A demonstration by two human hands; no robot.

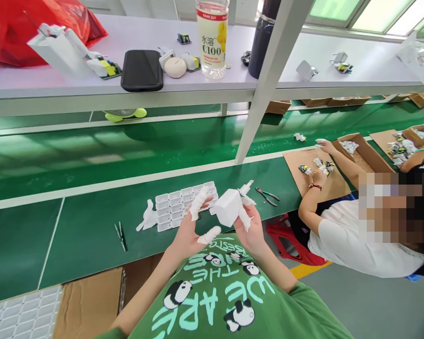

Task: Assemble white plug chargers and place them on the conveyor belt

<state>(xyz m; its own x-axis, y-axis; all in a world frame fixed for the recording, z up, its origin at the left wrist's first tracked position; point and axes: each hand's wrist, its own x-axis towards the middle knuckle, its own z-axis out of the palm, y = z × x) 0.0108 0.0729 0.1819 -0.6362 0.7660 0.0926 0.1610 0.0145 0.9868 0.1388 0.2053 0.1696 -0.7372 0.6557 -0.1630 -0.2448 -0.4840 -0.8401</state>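
Observation:
My right hand (251, 230) grips a white box-shaped plastic housing (228, 207), probably a charger shell, in front of my chest. My left hand (194, 221) is just left of it, thumb and fingers spread, holding nothing. White wrappings cover several fingertips of both hands. Behind the left hand lies a white compartment tray (176, 203) on the green bench. A crumpled white piece (148, 216) touches the tray's left side. Pliers (267, 196) with dark handles lie beyond my right hand, and tweezers (120, 236) rest at the left.
A co-worker (360, 221) sits at the right, hands over cardboard (314, 172) with small circuit parts. A slanted metal post (265, 70) supports the shelf (183, 84) with a bottle (212, 42) and black phone (142, 70). More trays (24, 313) lie lower left.

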